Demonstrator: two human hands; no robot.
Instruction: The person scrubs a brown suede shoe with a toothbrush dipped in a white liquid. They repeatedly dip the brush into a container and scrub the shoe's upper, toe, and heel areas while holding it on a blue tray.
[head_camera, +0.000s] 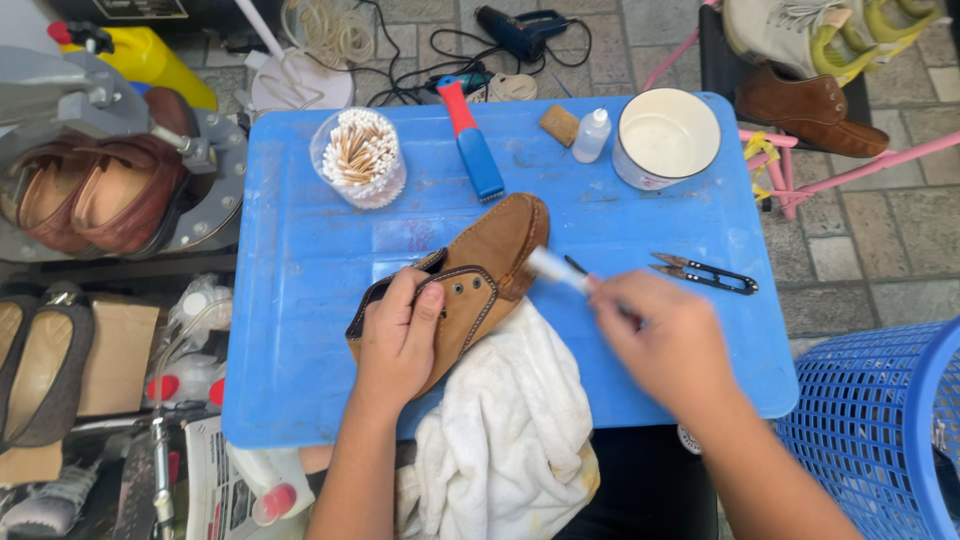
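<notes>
While clamped by left hand, shoe points toe to one o'clock; right hand fingers grasping blurred brush at three o'clock.

one tan shoe, one brush, one snips

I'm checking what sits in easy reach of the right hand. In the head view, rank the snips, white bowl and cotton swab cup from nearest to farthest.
From the right hand:
1. Snips, just above it.
2. White bowl, at the table's far edge.
3. Cotton swab cup, far left corner.
</notes>
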